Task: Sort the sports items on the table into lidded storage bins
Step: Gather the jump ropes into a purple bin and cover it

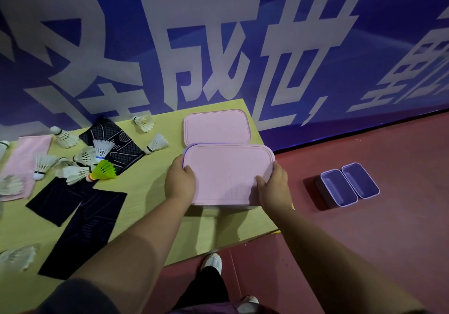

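Note:
A pink lid (pixel 226 172) lies on top of a purple bin at the right end of the yellow table (pixel 150 192). My left hand (pixel 179 180) grips its left edge and my right hand (pixel 274 187) grips its right front corner. Behind it stands a second bin with a pink lid (pixel 216 126). To the left lie several white shuttlecocks (pixel 80 158), one green shuttlecock (pixel 103 170), black patterned sleeves (pixel 114 141) (pixel 77 214) and a pink towel (pixel 26 160).
Two small open purple trays (pixel 349 186) sit on the red floor right of the table. A blue banner wall stands right behind the table. My feet show below the table's front edge.

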The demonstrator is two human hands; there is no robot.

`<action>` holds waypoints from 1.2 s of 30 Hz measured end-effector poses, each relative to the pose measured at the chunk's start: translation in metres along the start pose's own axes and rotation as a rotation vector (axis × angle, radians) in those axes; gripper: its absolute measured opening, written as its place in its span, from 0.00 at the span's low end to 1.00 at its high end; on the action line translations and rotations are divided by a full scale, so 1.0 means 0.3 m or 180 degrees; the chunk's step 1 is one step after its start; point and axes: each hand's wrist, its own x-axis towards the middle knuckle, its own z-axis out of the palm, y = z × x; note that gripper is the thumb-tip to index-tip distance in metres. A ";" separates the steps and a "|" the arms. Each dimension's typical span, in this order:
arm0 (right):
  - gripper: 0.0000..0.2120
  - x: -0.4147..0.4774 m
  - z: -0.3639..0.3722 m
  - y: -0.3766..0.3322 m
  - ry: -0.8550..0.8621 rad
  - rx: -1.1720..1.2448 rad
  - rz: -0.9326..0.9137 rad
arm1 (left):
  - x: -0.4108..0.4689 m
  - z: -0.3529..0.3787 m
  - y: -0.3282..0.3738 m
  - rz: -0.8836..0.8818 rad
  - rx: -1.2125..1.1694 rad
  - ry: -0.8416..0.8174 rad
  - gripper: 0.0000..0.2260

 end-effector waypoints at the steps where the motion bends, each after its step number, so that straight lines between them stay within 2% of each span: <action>1: 0.30 0.001 0.012 0.011 -0.0001 -0.0098 -0.0148 | 0.003 0.002 -0.001 -0.0021 -0.0018 0.0023 0.20; 5: 0.29 -0.003 0.043 0.032 0.0182 -0.0330 -0.0373 | 0.005 0.005 -0.001 -0.0033 0.0058 0.0036 0.21; 12: 0.27 -0.019 0.065 0.055 0.0379 -0.0097 -0.0648 | -0.027 0.019 0.014 0.0110 0.0008 0.0122 0.22; 17: 0.28 -0.007 0.069 0.036 0.0260 -0.0068 -0.0612 | -0.025 -0.002 0.029 0.0027 -0.0127 0.0285 0.22; 20: 0.28 -0.005 0.070 0.023 0.0174 -0.0299 -0.0538 | -0.003 -0.002 0.009 0.0053 -0.0014 0.0192 0.21; 23: 0.28 -0.002 0.066 0.017 0.0080 -0.0543 -0.0402 | 0.004 -0.001 -0.004 -0.0005 0.0148 0.0044 0.20; 26: 0.27 0.013 0.050 0.000 0.0050 -0.0527 -0.0248 | 0.020 -0.009 0.006 -0.0552 -0.0101 -0.0138 0.18; 29: 0.22 0.024 0.039 -0.010 0.0094 0.0146 0.0299 | 0.064 -0.021 0.008 -0.0843 -0.0405 -0.0281 0.14; 31: 0.14 0.038 0.031 -0.007 0.0347 0.0689 0.0846 | 0.093 -0.033 0.008 -0.0827 -0.0406 -0.0450 0.12; 33: 0.07 0.072 0.019 0.007 0.0531 0.0932 0.1044 | 0.107 -0.035 0.010 -0.0695 -0.0427 -0.0631 0.11; 36: 0.08 0.121 -0.037 0.027 0.0512 0.1266 0.1235 | 0.117 -0.018 0.049 -0.0319 -0.0446 -0.0704 0.16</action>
